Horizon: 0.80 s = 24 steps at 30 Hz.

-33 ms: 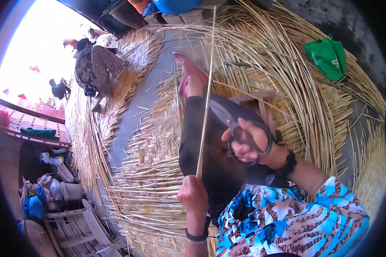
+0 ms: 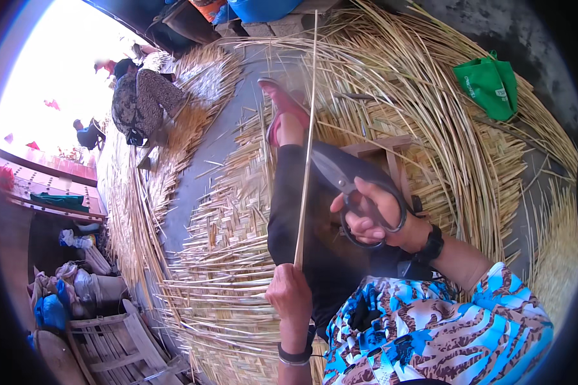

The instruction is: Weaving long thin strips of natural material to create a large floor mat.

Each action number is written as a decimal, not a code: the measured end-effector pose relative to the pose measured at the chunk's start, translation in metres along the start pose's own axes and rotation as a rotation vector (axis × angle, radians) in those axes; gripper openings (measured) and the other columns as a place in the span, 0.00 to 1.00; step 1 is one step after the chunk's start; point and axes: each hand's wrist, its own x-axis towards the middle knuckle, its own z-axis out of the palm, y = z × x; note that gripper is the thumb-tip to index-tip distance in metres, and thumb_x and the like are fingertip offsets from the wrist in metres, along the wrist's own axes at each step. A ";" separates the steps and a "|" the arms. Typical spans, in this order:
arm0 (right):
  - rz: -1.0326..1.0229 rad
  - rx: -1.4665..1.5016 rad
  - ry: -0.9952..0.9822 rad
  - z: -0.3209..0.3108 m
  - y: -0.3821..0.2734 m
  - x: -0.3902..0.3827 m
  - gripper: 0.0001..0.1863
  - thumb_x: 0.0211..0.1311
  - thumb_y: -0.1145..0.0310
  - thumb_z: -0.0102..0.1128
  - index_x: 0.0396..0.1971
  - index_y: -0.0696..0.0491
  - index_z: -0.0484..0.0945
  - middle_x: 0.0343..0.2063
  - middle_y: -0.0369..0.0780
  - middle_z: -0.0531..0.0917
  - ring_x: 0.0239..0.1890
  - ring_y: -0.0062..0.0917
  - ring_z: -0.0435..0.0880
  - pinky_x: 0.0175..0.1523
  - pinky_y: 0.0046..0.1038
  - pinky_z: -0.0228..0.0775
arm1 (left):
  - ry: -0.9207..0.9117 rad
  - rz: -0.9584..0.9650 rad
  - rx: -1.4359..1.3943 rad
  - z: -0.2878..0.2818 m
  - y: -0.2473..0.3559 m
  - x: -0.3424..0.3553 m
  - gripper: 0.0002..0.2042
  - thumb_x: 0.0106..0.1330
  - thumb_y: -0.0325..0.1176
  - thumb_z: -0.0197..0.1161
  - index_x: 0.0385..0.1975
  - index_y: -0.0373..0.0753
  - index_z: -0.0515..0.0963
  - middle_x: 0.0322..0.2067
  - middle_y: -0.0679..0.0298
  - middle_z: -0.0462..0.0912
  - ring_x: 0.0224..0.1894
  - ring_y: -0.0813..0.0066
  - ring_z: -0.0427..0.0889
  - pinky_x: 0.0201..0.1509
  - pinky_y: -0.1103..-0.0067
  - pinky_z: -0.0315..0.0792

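Note:
My left hand (image 2: 289,292) is closed around the lower end of a long pale reed strip (image 2: 307,160), which rises almost straight up the view past my knee. In my right hand (image 2: 384,210) is a pair of large black-handled scissors (image 2: 332,170), with fingers through the handle loops. The dark blades point up and left and lie close beside the strip; I cannot tell whether they touch it. Beneath my dark-trousered legs spreads a woven reed mat (image 2: 218,263) with uneven loose ends along its left edge.
A thick pile of loose reeds (image 2: 443,128) curves along the right, with a green bag (image 2: 488,86) on it. A wooden frame (image 2: 395,160) lies beyond my knee. At left, a crouching person (image 2: 144,106) is beside more reeds; a wooden chair (image 2: 119,346) lies lower left.
The far end of the reed strip has shifted slightly to the left. Both hands keep their grip and hardly move.

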 end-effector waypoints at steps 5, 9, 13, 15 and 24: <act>-0.009 -0.025 0.035 0.002 -0.007 -0.004 0.35 0.70 0.39 0.36 0.45 0.60 0.72 0.14 0.31 0.65 0.08 0.13 0.61 0.15 0.16 0.55 | -0.009 0.024 0.004 -0.002 -0.002 -0.006 0.08 0.65 0.28 0.56 0.25 0.38 0.68 0.20 0.56 0.69 0.22 0.54 0.74 0.23 0.63 0.64; -0.219 -0.060 0.094 -0.016 -0.032 0.005 0.35 0.70 0.39 0.35 0.44 0.60 0.72 0.14 0.30 0.65 0.08 0.13 0.60 0.15 0.17 0.55 | -0.047 0.075 -0.010 -0.009 -0.009 -0.023 0.08 0.65 0.27 0.56 0.24 0.38 0.68 0.19 0.57 0.68 0.20 0.56 0.73 0.22 0.65 0.63; -0.249 -0.044 0.106 -0.030 -0.058 0.000 0.34 0.70 0.39 0.35 0.44 0.60 0.73 0.13 0.29 0.65 0.08 0.13 0.61 0.15 0.18 0.55 | -0.057 0.082 -0.066 -0.009 -0.014 -0.034 0.08 0.67 0.28 0.56 0.25 0.37 0.69 0.18 0.54 0.69 0.21 0.52 0.72 0.24 0.65 0.62; -0.268 -0.057 0.111 -0.036 -0.066 -0.003 0.35 0.70 0.39 0.36 0.44 0.60 0.73 0.13 0.29 0.65 0.08 0.13 0.61 0.15 0.18 0.55 | -0.085 0.084 -0.075 -0.013 -0.013 -0.036 0.07 0.66 0.27 0.56 0.25 0.37 0.69 0.19 0.54 0.68 0.21 0.52 0.72 0.24 0.64 0.62; -0.336 -0.051 0.090 -0.042 -0.082 -0.008 0.36 0.70 0.38 0.36 0.43 0.61 0.75 0.13 0.29 0.65 0.08 0.13 0.62 0.15 0.17 0.55 | -0.113 0.127 -0.081 -0.017 -0.013 -0.040 0.05 0.65 0.26 0.56 0.27 0.36 0.70 0.20 0.53 0.70 0.22 0.51 0.72 0.25 0.63 0.63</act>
